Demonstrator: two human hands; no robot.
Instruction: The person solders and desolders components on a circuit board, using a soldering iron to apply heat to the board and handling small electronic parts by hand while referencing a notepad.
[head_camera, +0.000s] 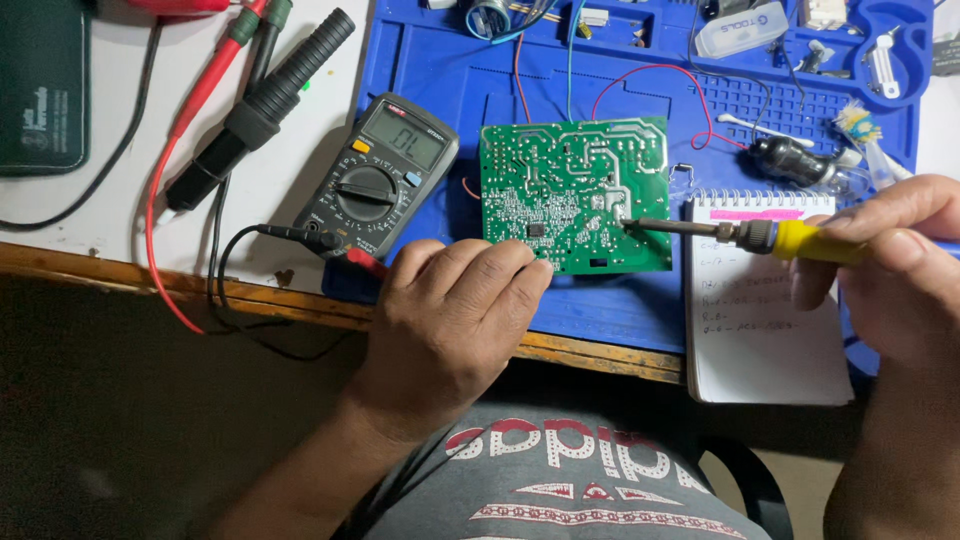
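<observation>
A green circuit board (560, 185) lies solder side up on a blue work mat (450, 70). My left hand (450, 320) rests at the board's near left corner, fingers curled against its edge. My right hand (890, 265) grips a yellow-handled soldering iron (740, 235) like a pen. The iron's metal tip touches the board near its right edge. Red, blue and black wires run from the board's far edge toward the back of the mat.
A grey multimeter (380, 180) sits left of the board, its black and red leads (190, 110) trailing over the white desk. A spiral notepad (760, 320) lies under the iron. A black cylindrical tool (260, 105), a dark case (40, 85) and small parts line the back.
</observation>
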